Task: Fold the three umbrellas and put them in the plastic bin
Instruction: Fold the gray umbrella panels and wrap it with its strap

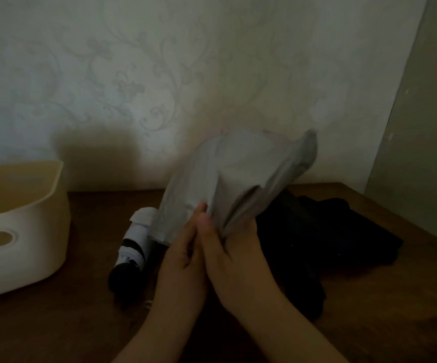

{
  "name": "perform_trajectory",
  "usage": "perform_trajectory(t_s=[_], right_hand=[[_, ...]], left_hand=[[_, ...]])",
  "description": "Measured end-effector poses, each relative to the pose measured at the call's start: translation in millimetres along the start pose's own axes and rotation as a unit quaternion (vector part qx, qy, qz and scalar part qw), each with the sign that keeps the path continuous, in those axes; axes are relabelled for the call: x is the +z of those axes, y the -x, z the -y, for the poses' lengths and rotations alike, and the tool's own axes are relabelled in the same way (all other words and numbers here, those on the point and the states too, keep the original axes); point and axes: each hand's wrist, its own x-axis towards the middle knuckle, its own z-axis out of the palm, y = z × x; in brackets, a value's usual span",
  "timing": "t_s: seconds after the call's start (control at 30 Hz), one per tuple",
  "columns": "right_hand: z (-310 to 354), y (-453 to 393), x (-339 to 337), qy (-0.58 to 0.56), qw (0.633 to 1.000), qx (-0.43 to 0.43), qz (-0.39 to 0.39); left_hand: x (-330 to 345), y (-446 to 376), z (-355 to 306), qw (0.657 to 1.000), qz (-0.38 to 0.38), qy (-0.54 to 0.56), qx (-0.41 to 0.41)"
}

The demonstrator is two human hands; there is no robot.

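Gathering the grey umbrella (pixel 241 179) mid-table: both hands are pinching its canopy, left hand (pixel 183 247) beside right hand (pixel 227 255). I'd be smoothing pleats one way before wrapping. Black umbrella (pixel 316 231) lying right, plastic bin (pixel 23 218) far left.

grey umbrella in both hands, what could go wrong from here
1. The grey umbrella canopy is loose and billowed above the left hand and right hand; folds may slip out before it is wrapped tight.
2. The white and black umbrella lies close beside the left forearm on the table; a nudge could roll it.
3. The black umbrella sits just behind; its fabric could snag.
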Motion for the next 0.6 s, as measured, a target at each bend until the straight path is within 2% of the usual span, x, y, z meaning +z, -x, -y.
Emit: perform_trajectory(t_s=[0.07, 0.13, 0.23, 0.33, 0.47, 0.6], right_hand=[[-8.4, -0.7, 2.4, 0.057, 0.998, -0.016, 0.022], [-6.6, -0.6, 2.0, 0.033, 0.999, -0.033, -0.014], [1.1, -0.2, -5.5, -0.120, 0.986, -0.013, -0.114], [5.3, 1.8, -16.2, -0.252, 0.947, 0.026, -0.197], [-3.4, -6.1, -25.5, -0.373, 0.894, 0.137, -0.208], [-8.8, -13.7, -35.8, -0.384, 0.889, 0.186, -0.169]], left_hand=[[-0.1, 0.8, 5.3, 1.000, 0.020, -0.012, -0.011], [1.1, 4.5, 4.2, 1.000, 0.002, -0.021, -0.005], [6.7, 1.3, 7.4, 0.998, -0.048, -0.041, -0.019], [5.5, 1.6, 7.1, 0.992, -0.077, -0.094, -0.025], [-3.1, -1.2, 6.3, 0.986, -0.126, -0.099, -0.047], [-10.0, -8.2, 4.4, 0.986, -0.141, -0.054, -0.067]])
